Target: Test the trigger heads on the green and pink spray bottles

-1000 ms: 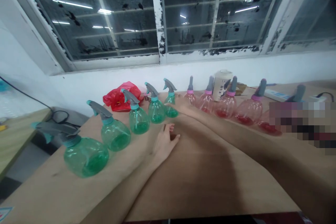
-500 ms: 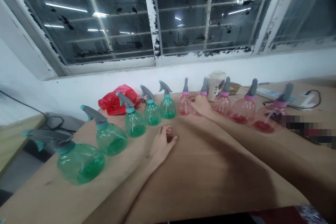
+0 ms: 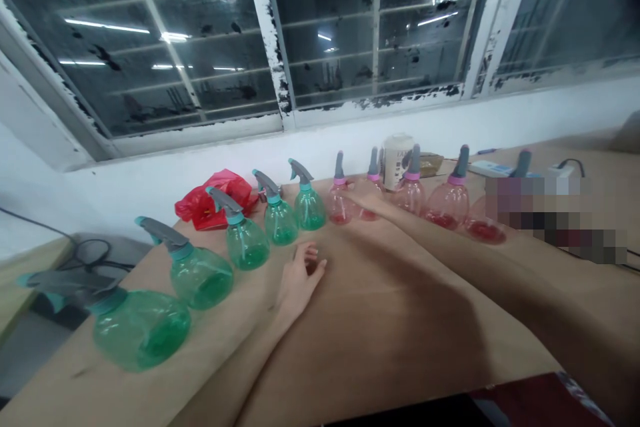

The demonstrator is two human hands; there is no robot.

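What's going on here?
A person is at a table with five green spray bottles and five pink ones, all upright with colored liquid low inside. The right hand reaches to the two leftmost pink bottles, fingers at the first; whether it grips or only touches is unclear. The left hand is empty, fingers loosely curled, near the green row. A red plastic bag and a paper cup stand behind the bottles.

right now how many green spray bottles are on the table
5, in one slanting row: first bottle at near left, second bottle beyond it, third bottle before the red bag, fourth bottle next, fifth bottle nearest the pink bottles.
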